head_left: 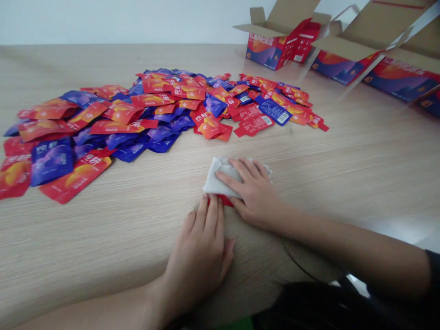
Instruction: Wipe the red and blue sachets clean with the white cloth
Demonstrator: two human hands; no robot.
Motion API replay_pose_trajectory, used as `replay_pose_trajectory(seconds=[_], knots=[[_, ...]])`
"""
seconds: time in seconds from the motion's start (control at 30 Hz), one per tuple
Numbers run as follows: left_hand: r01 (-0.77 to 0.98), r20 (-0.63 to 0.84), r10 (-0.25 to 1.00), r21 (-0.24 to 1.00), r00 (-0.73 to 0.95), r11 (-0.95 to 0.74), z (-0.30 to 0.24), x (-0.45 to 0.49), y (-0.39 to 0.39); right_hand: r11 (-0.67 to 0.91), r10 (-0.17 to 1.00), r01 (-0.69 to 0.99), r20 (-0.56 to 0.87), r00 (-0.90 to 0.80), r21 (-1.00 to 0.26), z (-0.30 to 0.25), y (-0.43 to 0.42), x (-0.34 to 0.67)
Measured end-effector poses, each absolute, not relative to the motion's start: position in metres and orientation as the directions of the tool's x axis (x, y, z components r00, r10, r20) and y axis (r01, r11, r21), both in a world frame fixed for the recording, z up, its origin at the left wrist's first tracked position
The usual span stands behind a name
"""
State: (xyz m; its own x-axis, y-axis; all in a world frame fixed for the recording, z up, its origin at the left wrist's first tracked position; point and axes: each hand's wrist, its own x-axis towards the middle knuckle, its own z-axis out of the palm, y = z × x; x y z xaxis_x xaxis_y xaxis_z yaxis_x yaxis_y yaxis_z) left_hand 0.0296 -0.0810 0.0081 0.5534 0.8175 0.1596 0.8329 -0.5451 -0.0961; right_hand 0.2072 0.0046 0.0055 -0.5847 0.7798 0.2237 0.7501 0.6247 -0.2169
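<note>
A folded white ribbed cloth [220, 179] lies over a red sachet [227, 200], of which only a strip shows at the near edge. My right hand [257, 192] grips the cloth from above, fingers spread across it and thumb at its near side. Just to the left, my left hand [202, 243] has its fingers stretched out flat, the tips pressing the sachet's near edge to the table. Most of the sachet is hidden by the cloth and my hands.
A wide heap of red and blue sachets [151, 110] spreads over the wooden table [144, 220] beyond my hands. Several open printed cartons [264, 49] stand at the back right, flaps up. A pale wall [120, 20] rises behind the table.
</note>
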Motion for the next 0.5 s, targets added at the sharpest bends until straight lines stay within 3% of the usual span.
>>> replay_pose_trajectory(seconds=[0.1,0.27,0.43,0.5], knots=[[0.830,0.145,0.817,-0.100,0.558,-0.549,0.009,0.030,-0.081,0.708,0.706,0.673,0.201,-0.679,-0.214,0.006,0.007,0.208],[0.838,0.187,0.817,-0.094,0.545,-0.538,0.007,0.029,-0.081,0.509,0.855,0.835,0.237,-0.461,-0.212,0.003,0.021,0.213],[0.834,0.174,0.816,-0.100,0.551,-0.542,0.006,0.029,-0.081,0.728,0.686,0.662,0.197,-0.701,-0.179,0.006,0.012,0.210],[0.835,0.173,0.817,-0.100,0.551,-0.541,0.005,0.029,-0.080,0.700,0.714,0.686,0.187,-0.675,-0.200,0.006,0.016,0.213]])
